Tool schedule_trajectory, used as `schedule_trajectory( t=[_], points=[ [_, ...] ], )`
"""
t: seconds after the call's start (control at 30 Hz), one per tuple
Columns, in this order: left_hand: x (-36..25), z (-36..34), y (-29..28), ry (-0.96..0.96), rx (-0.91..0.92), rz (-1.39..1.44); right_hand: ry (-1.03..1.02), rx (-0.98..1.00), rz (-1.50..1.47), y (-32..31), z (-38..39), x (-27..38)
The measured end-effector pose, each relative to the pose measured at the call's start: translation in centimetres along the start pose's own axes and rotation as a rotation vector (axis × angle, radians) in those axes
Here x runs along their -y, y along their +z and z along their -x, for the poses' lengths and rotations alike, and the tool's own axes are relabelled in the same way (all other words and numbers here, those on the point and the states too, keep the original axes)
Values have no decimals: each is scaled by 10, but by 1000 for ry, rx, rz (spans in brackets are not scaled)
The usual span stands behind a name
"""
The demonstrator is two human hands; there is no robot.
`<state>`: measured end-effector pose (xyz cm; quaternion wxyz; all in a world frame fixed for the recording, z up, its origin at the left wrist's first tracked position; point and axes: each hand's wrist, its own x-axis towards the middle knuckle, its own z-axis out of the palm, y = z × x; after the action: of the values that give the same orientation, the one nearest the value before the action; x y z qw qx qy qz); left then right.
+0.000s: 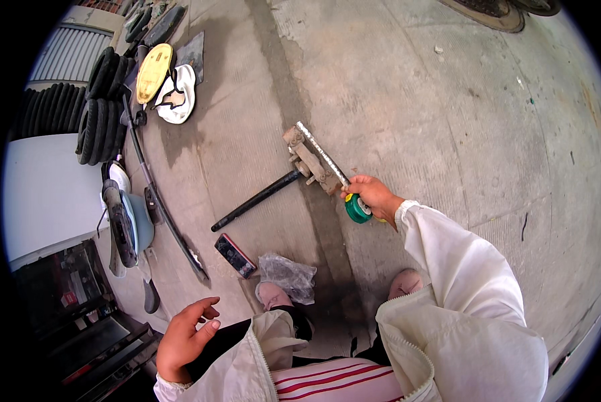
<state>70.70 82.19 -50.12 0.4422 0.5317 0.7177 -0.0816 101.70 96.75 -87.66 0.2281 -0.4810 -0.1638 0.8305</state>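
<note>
Left hand (183,338) is seen low in the view, held free above the ground with fingers loosely curled and apart; nothing is held or touched by it. Right hand (371,194) is extended further forward, its fingers wrapped tight around a green-handled tool (357,209), whose long silvery shaft (322,154) is directed up and away to the left.

Two pale shoes (274,295) of the person are noted on the concrete floor (414,100) below the hands. A crumpled clear plastic bag (288,275) is lying just beside the left shoe, and a small dark flat device with red trim (235,255) is placed near it to the left.

Beyond these, a rusty metal fixture with a long black handle (257,199) is laid on the floor; the shaft is seen passing over its metal head (308,163), though contact cannot be confirmed.

At the left, a long dark bar (154,194) is laid on the ground. Further off, stacked black tyres (103,104) are stored, with a yellow oval cover (153,70) and a white piece (180,94) beside them.
</note>
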Motion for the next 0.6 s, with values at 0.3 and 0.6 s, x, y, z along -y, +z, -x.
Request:
schedule_trajectory(
  t=[0.3,0.6],
  points=[
    [4,0,0,-7,-3,5,-10,0,-2,-2,-3,-4],
    [5,1,-1,-6,-5,12,-17,-3,-7,1,0,-1]
  ],
)
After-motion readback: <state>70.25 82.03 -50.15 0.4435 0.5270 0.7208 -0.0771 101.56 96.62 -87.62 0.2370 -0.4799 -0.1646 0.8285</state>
